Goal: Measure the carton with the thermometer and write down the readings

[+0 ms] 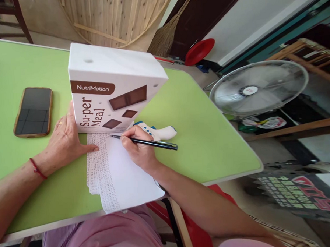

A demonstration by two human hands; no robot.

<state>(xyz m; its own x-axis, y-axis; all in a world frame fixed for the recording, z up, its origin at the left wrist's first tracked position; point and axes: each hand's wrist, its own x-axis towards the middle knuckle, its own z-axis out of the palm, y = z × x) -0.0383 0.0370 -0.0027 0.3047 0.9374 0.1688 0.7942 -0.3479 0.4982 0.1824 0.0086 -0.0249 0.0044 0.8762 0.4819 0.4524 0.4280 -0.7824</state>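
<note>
My right hand (140, 148) grips a black pen (155, 142); its tip is at the paper near the foot of the box. Rows of small handwriting fill the left part of the white paper sheets (129, 177), which overlap in a stack reaching the table's near edge. A white NutriMotion box (97, 101) stands upright at the far end of the sheets. My left hand (64, 138) lies open beside the box, thumb stretched onto the paper's edge and some fingertips hidden by the box. Partly behind my right hand is a white and blue handheld device (165, 132).
A phone (34, 112) in a brown case lies left of the box on the green table (204, 143). Right of the table stand a fan (249, 91) and a printed carton (298, 194). Beyond it are a red basin (200, 51) and a straw broom (171, 27).
</note>
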